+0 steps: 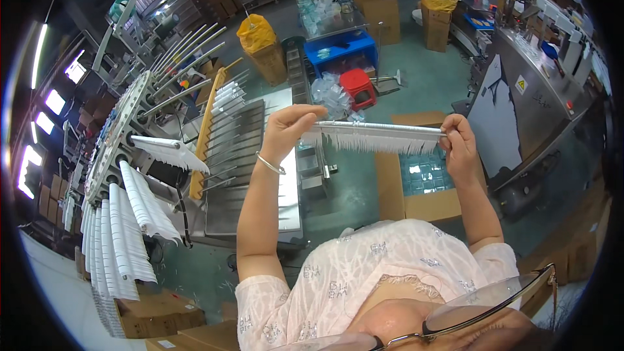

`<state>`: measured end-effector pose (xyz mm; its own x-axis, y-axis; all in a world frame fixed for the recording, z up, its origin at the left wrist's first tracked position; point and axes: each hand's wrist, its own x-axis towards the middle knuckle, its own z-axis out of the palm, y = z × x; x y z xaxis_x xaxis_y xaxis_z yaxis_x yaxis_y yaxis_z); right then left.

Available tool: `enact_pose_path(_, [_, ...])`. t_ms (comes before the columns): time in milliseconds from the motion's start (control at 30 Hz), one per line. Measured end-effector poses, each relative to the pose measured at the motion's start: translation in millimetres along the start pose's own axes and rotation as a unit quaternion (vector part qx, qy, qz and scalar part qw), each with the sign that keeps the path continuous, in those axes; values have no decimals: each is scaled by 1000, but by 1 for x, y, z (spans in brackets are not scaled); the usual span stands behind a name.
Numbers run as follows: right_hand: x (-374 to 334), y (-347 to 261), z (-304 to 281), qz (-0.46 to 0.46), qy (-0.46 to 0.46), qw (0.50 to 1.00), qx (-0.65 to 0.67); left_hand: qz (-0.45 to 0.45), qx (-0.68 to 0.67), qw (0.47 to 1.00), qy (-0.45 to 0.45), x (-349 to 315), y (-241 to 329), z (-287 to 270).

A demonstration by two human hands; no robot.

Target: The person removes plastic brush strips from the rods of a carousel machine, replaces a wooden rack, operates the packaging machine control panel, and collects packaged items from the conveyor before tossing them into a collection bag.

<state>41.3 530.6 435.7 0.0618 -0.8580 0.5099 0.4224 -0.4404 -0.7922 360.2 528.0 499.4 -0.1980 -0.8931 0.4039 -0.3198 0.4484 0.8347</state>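
A thin pale rod with a white fringed strip (383, 140) hanging from it stretches level between my two hands. My left hand (290, 131) is closed on its left end, thumb and fingers pinched together. At the other end my right hand (460, 146) is closed round the rod's tip, fingers curled. Below the rod, near my right hand, stands an open cardboard box (426, 207) with clear shiny packs (426, 175) inside. What the strip is made of I cannot tell.
At the left, a round machine wheel (104, 146) carries several rods with white fringed rolls (133, 247). Beside it are a yellow notched bar (211, 123) and a metal table (227, 211). A red stool (357, 84) and blue bench (341, 45) stand ahead; a steel cabinet (539, 91) at right.
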Motion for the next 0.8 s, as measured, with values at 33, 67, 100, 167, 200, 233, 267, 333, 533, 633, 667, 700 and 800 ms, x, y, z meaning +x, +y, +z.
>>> enact_pose_path(33, [-1,0,0,0,3,1000,0,14,-55,998,23,0,1,0])
enact_pose_path(67, [-1,-1,0,1,6,1000,-1,23,-8,1000,19,1,0,-3])
enact_pose_path(100, [-2,-2,1,1,8,1000,-1,23,-9,1000,17,2,4,-2])
enact_pose_path(167, [-3,-3,2,9,10,1000,-8,36,194,980,-4,3,19,0])
enact_pose_path(200, [-3,-3,3,9,13,1000,-9,37,193,981,-6,3,22,3])
enact_pose_path(233, [-4,-3,4,10,16,1000,-11,56,260,964,-14,3,24,7])
enact_pose_path(267, [-4,-3,5,11,20,1000,-13,76,325,942,-22,4,26,11])
enact_pose_path(333, [-5,-1,5,13,18,1000,-11,99,331,937,-49,6,33,25])
enact_pose_path(533, [-9,-3,9,7,12,1000,-7,129,301,938,-114,13,25,30])
enact_pose_path(633, [-11,-5,9,8,9,1000,-7,186,215,958,-40,11,27,34])
enact_pose_path(667, [-11,-6,10,7,17,1000,-15,185,246,951,-32,11,31,39])
enact_pose_path(700, [-11,-6,10,7,16,1000,-15,183,277,943,-22,11,34,42])
enact_pose_path(800, [-11,-5,9,3,10,1000,4,163,284,941,-82,12,30,38])
